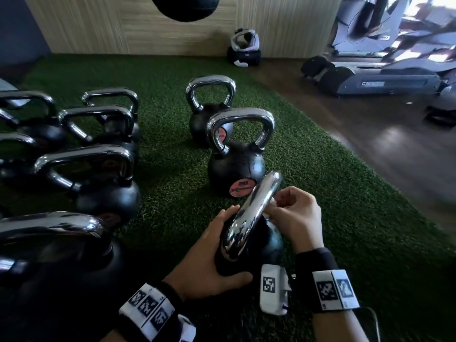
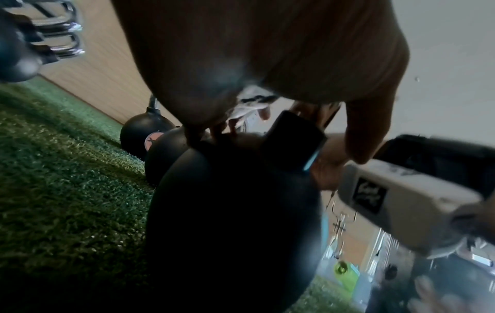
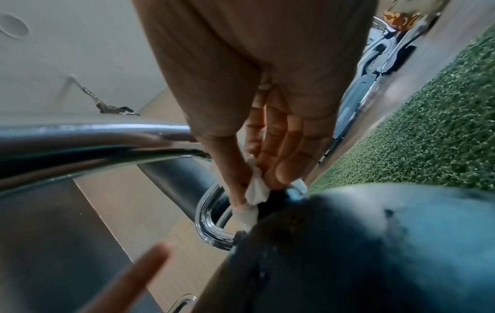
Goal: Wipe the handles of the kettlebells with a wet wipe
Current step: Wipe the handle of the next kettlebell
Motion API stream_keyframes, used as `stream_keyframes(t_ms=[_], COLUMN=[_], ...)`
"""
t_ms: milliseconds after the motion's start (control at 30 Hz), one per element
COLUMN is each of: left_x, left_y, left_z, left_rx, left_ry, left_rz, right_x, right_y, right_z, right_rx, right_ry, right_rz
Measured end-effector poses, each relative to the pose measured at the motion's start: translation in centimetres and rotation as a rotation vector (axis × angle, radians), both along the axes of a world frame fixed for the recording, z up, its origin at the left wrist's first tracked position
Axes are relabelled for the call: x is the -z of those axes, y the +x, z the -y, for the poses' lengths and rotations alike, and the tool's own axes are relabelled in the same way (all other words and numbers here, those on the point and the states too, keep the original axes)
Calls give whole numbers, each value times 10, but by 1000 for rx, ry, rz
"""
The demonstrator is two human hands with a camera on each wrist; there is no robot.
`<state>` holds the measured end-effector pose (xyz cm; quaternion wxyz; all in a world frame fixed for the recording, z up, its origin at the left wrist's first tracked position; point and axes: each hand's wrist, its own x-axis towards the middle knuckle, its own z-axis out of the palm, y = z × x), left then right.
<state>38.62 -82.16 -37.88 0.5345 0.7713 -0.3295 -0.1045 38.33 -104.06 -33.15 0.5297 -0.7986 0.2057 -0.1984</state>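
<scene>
Right wrist: right hand (image 3: 267, 118) grip pinches wet wipe (image 3: 254, 190) — against kettlebell handle (image 3: 211, 211).

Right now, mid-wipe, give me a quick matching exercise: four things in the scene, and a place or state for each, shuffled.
Things:
1. left hand
2. right hand
3. wet wipe
4. kettlebell with the orange label

Places or states:
A. stands untouched on the green turf, just beyond the hands
B. pinched white against the base of the chrome handle
C. cups the black ball of the tilted kettlebell
D. pinches the wipe at the handle

Pairs: 1-C, 2-D, 3-B, 4-A
</scene>
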Motion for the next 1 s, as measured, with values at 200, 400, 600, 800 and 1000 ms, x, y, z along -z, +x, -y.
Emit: stream_keyframes(t_ms=[200, 400, 600, 800, 1000], left_x=[-58, -84, -101, -108, -114], left_y=[-29, -26, -15, -7, 33], left_z=[7, 18, 13, 8, -5], left_rx=[-325, -325, -215, -109, 156], left_ry=[-134, 185, 278, 293, 329], left_rz=[205, 434, 420, 349, 192], right_x=[2, 17, 21, 30, 40], right_y=[1, 18, 20, 16, -10], right_z=[13, 24, 29, 30, 27], right_rx=[33, -133, -495, -451, -243], right_ry=[9, -35, 135, 50, 54], right_rz=[154, 58, 6, -20, 42])
